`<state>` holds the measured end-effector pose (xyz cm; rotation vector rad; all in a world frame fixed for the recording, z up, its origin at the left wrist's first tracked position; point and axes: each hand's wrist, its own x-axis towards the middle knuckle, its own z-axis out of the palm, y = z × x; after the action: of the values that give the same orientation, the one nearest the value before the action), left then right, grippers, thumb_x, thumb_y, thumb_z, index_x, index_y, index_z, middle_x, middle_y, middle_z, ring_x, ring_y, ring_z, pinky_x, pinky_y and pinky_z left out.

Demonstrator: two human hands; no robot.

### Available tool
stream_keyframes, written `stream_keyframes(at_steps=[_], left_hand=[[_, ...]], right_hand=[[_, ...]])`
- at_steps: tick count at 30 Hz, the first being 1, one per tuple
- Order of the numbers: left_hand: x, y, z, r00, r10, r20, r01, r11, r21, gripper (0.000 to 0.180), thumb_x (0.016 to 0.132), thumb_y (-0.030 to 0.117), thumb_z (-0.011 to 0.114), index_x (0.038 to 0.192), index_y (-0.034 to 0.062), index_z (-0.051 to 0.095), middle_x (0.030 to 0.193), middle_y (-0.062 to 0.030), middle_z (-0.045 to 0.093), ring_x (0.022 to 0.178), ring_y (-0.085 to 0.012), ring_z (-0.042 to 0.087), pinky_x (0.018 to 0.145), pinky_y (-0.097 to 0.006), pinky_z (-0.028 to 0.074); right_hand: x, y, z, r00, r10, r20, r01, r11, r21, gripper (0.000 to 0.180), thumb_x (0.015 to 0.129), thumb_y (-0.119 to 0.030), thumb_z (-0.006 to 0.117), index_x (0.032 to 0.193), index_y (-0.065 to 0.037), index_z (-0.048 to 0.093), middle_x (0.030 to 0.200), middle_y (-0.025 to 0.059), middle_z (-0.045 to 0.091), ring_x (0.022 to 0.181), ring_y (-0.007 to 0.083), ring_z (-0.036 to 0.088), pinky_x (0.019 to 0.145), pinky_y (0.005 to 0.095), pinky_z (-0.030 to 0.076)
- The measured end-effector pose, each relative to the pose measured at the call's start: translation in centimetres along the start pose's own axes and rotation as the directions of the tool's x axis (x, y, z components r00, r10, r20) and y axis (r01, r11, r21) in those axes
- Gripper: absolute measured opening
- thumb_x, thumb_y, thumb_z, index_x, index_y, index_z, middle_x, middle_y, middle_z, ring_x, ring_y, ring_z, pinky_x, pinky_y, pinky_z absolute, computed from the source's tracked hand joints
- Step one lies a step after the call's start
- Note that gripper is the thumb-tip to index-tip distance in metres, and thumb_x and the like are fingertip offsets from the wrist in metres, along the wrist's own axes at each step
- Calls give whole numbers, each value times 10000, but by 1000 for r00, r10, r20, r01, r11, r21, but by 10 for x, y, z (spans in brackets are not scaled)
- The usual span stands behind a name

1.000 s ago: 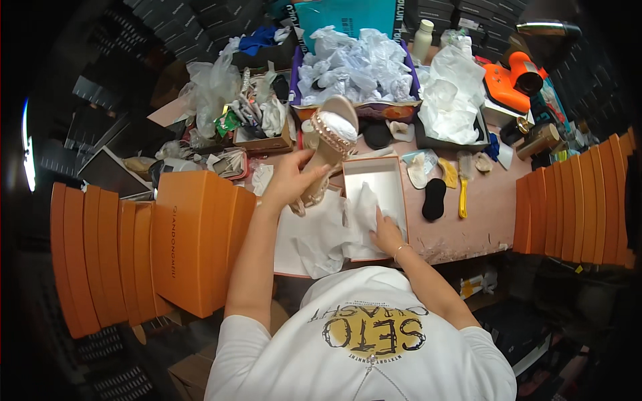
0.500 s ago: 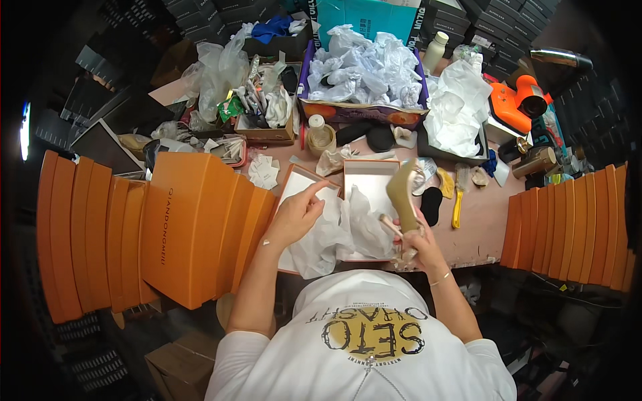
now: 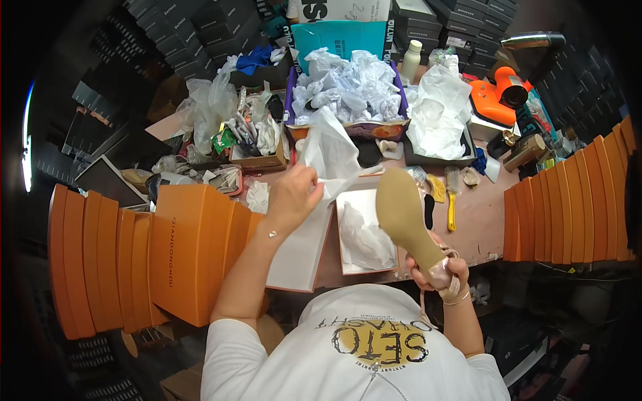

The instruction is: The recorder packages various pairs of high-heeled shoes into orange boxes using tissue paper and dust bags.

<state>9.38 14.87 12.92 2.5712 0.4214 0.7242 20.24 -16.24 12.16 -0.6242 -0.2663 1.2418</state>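
My right hand grips a tan high-heeled sandal by its heel end, sole turned up, above the right side of an open white shoe box. Crumpled white tissue paper lies inside that box. My left hand is raised over the table and pinches a sheet of white tissue paper that hangs above the box. The box's white lid rests to the left of it, under my left forearm.
Stacks of orange shoe boxes stand at the left and others at the right. A purple-rimmed bin of crumpled paper, an orange tool, a yellow brush and clutter fill the far side of the pink table.
My left hand has risen from the box, lifting a sheet of tissue paper. The sandal in my right hand has moved up with its sole facing me.
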Motion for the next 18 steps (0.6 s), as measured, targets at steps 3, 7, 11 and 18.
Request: stream_keyframes(at_steps=[3,7,11,18], left_hand=[[-24,21,26,996,35,-81,-45,991,-128,140,755,36,698,772,35,559,709,-92,549,602,-253,549,555,-352,441],[-100,43,52,953,-70,-294,-18,958,-286,238,712,-38,708,830,32,513,690,-71,556,589,-247,550,531,-355,445],[-167,24,81,743,-665,74,617,638,-461,476,670,-47,713,1101,16,522,995,-155,565,894,-305,573,759,-388,473],[-90,27,70,946,147,288,-63,957,-282,430,771,-10,584,1193,72,585,1082,-138,575,995,-311,572,891,-391,443]], right_hand=[[-2,-9,1,982,151,117,-147,988,-46,880,745,-401,623,1420,42,275,1007,192,602,638,145,579,445,210,450],[28,10,-5,947,300,-117,-318,927,-200,600,877,-368,536,1334,-12,379,998,140,616,689,121,595,487,214,481],[48,47,-46,938,282,-200,-304,949,-89,383,956,-387,418,1189,-87,463,1006,129,622,709,131,576,504,223,474],[38,71,-46,884,461,-84,-454,887,84,520,954,-456,380,1317,-91,452,1038,136,626,702,147,548,541,251,442]])
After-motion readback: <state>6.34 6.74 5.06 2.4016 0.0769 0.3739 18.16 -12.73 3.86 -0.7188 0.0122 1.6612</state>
